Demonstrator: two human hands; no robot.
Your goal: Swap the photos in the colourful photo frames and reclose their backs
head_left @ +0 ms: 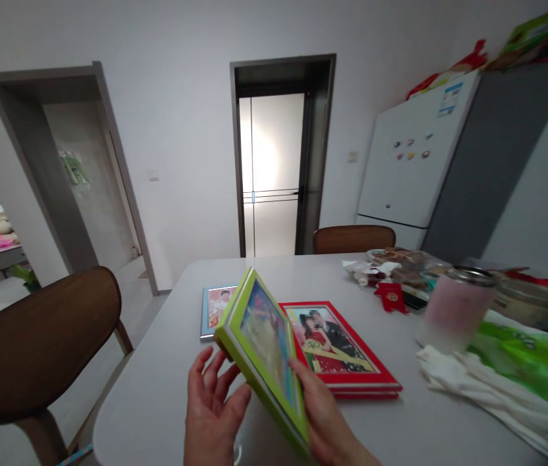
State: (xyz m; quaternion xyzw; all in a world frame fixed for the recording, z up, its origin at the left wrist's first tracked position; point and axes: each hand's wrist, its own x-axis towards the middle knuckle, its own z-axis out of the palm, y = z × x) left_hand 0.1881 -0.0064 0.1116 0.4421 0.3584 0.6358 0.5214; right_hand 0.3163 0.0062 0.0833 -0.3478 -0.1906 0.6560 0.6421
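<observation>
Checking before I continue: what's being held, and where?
A green picture frame, pinched at its right edge by the right hand; the left hand's spread fingers rest against its left edge.

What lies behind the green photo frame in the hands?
A red photo frame and a blue photo frame lie there; the green frame covers part of each.

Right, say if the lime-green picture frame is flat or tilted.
Tilted: the lime-green picture frame stands aslant between the left hand and right hand.
</observation>
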